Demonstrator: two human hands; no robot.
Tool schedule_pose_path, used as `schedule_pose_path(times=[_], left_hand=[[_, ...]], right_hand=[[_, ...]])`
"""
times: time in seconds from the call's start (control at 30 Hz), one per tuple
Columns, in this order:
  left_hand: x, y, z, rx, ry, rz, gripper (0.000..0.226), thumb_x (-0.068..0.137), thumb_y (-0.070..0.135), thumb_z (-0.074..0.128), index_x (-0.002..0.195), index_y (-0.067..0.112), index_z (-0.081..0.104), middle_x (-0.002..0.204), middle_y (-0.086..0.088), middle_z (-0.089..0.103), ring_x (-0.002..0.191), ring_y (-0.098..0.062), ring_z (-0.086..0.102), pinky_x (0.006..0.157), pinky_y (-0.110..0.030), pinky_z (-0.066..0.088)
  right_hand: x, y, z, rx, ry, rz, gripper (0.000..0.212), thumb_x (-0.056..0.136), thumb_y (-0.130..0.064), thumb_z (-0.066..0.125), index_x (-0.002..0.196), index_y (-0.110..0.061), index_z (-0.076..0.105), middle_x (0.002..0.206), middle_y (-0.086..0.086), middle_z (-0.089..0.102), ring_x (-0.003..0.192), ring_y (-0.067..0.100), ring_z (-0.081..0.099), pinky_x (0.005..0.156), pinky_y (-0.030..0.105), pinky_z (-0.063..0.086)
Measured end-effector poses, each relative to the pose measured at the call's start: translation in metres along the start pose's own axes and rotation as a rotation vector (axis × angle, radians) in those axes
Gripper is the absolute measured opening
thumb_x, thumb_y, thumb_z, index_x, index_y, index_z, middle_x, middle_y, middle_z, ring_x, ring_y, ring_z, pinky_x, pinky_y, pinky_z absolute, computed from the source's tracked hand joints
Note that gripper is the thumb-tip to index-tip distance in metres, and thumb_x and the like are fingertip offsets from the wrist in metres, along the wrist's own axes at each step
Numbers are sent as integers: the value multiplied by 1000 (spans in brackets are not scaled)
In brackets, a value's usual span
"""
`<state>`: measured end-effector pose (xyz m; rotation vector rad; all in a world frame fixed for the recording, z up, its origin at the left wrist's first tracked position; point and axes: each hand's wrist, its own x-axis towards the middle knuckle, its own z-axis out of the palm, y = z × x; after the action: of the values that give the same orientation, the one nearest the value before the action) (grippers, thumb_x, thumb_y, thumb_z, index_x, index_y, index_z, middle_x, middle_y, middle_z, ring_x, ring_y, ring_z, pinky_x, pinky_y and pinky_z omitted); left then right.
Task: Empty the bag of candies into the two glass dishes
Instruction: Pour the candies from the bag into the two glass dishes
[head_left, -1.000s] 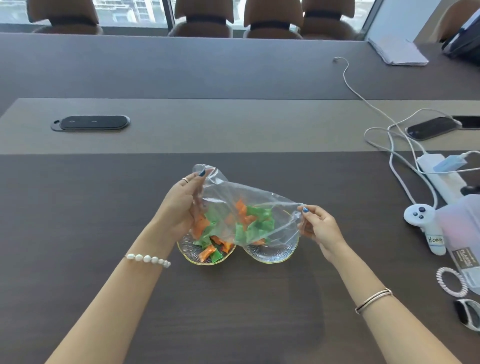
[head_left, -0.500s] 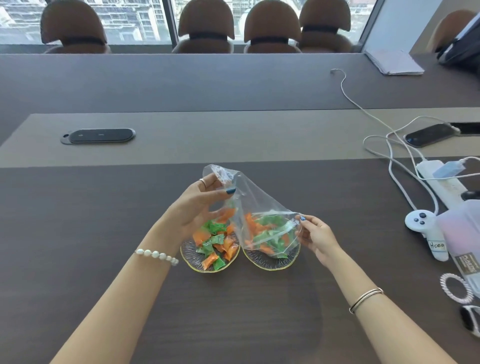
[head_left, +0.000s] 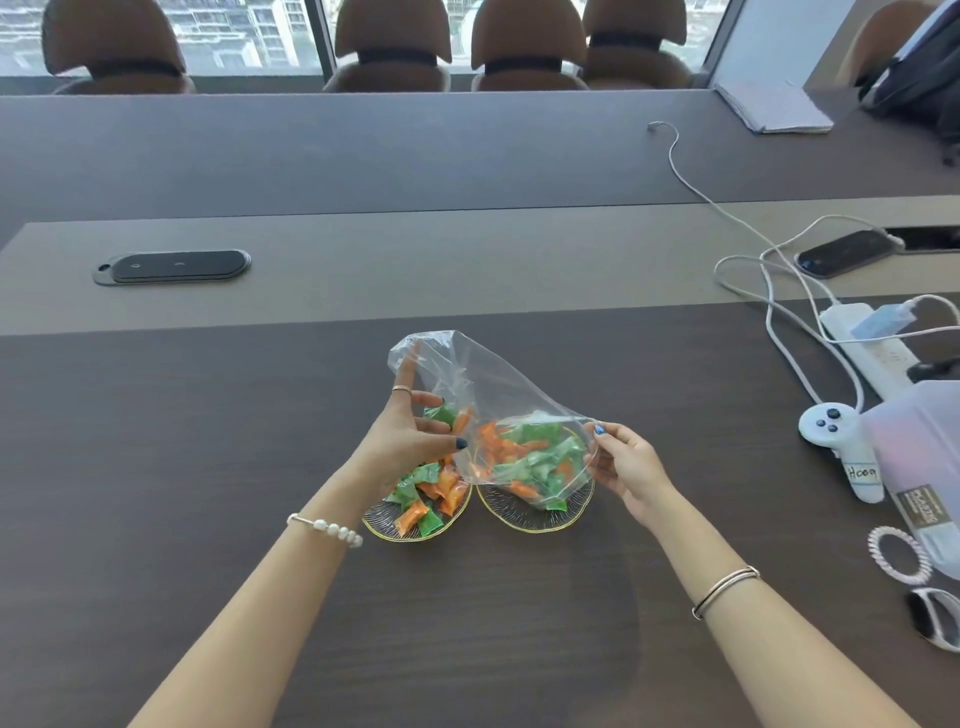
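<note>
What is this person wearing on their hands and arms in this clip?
Both forearms are bare, with no sleeves in view. The left hand has a thin ring on one finger and dark blue nail polish; its wrist carries a white pearl bracelet. The right hand also has blue nails, with slim metal bangles on the wrist.

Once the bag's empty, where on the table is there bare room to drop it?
The dark tabletop left of the left dish is bare, as is the stretch in front of both dishes, between the forearms. The right side is crowded: controller, power strip, cables, hair tie and a pouch.
</note>
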<state>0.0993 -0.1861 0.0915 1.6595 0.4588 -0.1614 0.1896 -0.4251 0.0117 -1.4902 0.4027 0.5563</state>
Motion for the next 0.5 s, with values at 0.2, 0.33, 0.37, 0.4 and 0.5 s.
schedule_pose_path(times=[0.2,0.33,0.37,0.4,0.5], left_hand=[[0,14,-12,-264,-136,-57,107,71,-11,67,145,42,12,118,-13,53,87,-26,64,65,-31,57],[3,26,-19,-502,-278,-68,107,64,-17,60,142,45,23,115,-13,56,80,-23,69,66,-31,59],[4,29,-19,-541,-311,-64,106,62,-16,60,142,43,25,117,-13,56,80,-23,70,67,-32,59],[4,31,-18,-568,-348,-56,106,60,-16,61,142,42,27,119,-13,57,80,-23,69,68,-32,59],[1,37,-17,-665,-443,-9,107,52,-13,66,139,42,35,121,-11,60,81,-22,68,68,-32,60]], right_hand=[[1,1,-1,-1,8,-4,19,94,-11,45,87,-16,63,67,-2,53,54,9,52,55,21,49],[1,-1,2,-14,3,-14,19,94,-11,45,88,-16,63,68,-2,54,55,10,53,56,22,48],[0,-2,3,-17,2,-19,20,93,-11,45,88,-16,63,68,-2,53,56,10,53,57,22,48],[-1,-3,4,-20,-1,-24,20,93,-11,45,87,-17,63,68,-2,53,57,11,52,57,22,48],[-4,-7,7,-24,-2,-40,21,93,-10,45,85,-18,63,67,-2,52,58,12,51,56,21,47]])
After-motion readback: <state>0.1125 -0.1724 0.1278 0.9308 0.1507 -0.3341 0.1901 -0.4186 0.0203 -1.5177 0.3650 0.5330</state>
